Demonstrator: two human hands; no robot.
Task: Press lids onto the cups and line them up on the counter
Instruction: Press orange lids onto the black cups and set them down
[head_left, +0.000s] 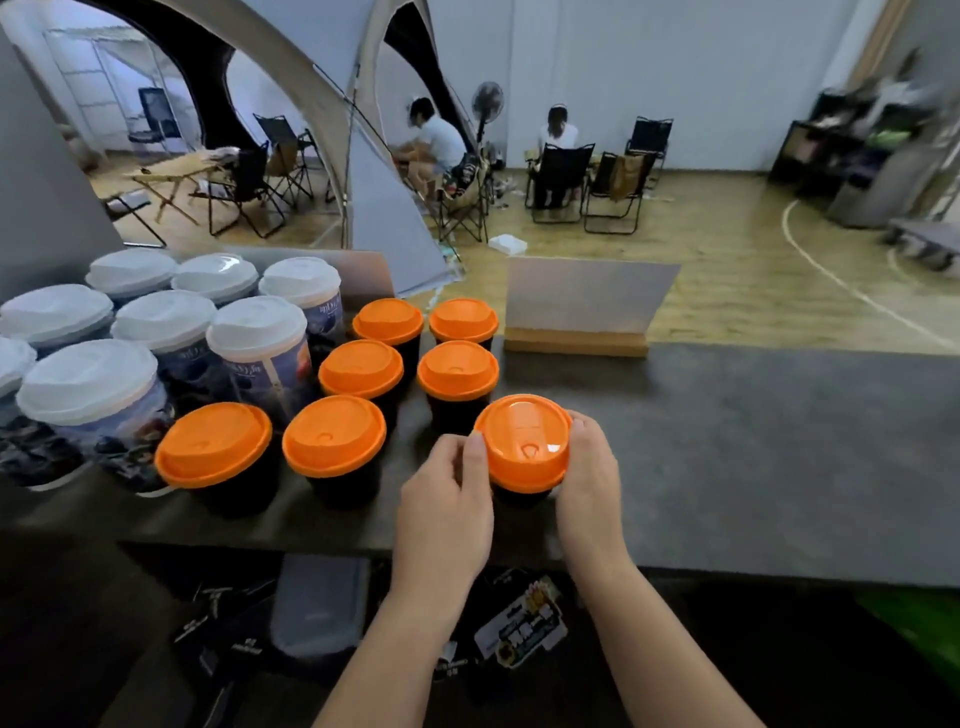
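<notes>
A dark cup with an orange lid (522, 441) stands near the front edge of the grey counter (753, 441). My left hand (447, 493) grips its left side, thumb on the lid's rim. On its right side, my right hand (589, 478) wraps the cup just under the lid. To the left, several dark cups with orange lids (358, 369) stand in rows. Further left, taller printed cups with white lids (257, 330) are grouped together.
A sign in a wooden base (582, 306) stands at the counter's far edge. Below the front edge lie dark packages and a printed card (524, 626). Beyond the counter are tents, folding chairs and two seated people.
</notes>
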